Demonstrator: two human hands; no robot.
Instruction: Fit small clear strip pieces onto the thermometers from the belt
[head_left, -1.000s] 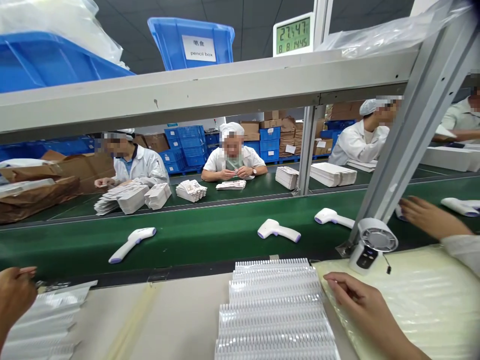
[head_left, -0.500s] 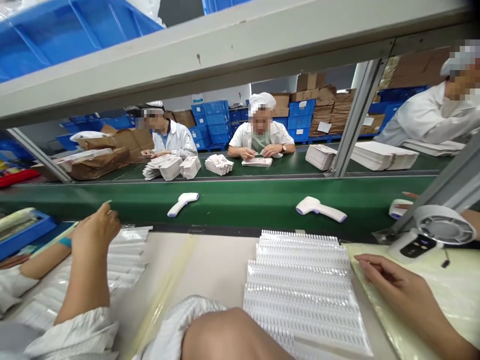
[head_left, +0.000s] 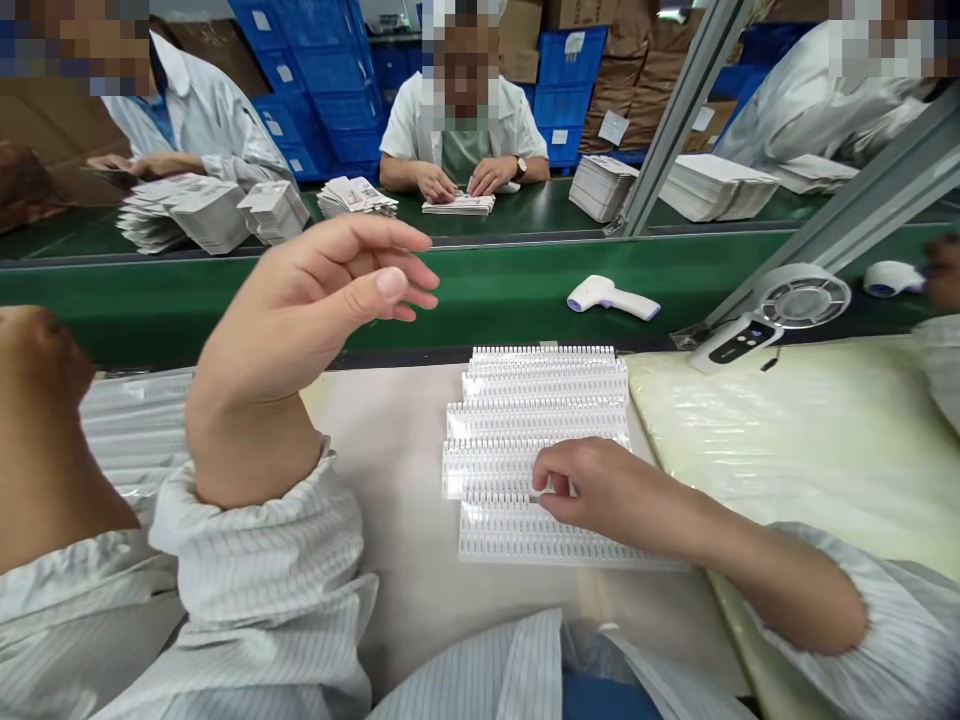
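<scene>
My left hand (head_left: pixel 315 300) is raised over the green belt, to the left of the white strips. Its fingers are stretched out to the right and the thumb is apart from them; nothing shows in it. My right hand (head_left: pixel 592 485) is lowered over the front white strips (head_left: pixel 525 530), which carry rows of small slot-like marks and overlap one another on the table. Thumb and forefinger are curled together at a strip's upper edge. Whatever tiny thing may be between them is too small to name. A white and purple forehead thermometer (head_left: pixel 613 298) lies on the belt beyond.
A small handheld fan (head_left: pixel 772 315) leans by the metal post at the right. Yellowish plastic film (head_left: pixel 780 430) covers the table there. A co-worker's arm (head_left: pixel 45 430) reaches in at the left edge. Opposite, people handle stacks of white folded paper (head_left: pixel 217 215) across the green belt (head_left: pixel 487 280).
My view has tipped downward. My left arm has risen from the lower middle to above the belt. My right hand has moved left from the film onto the strips.
</scene>
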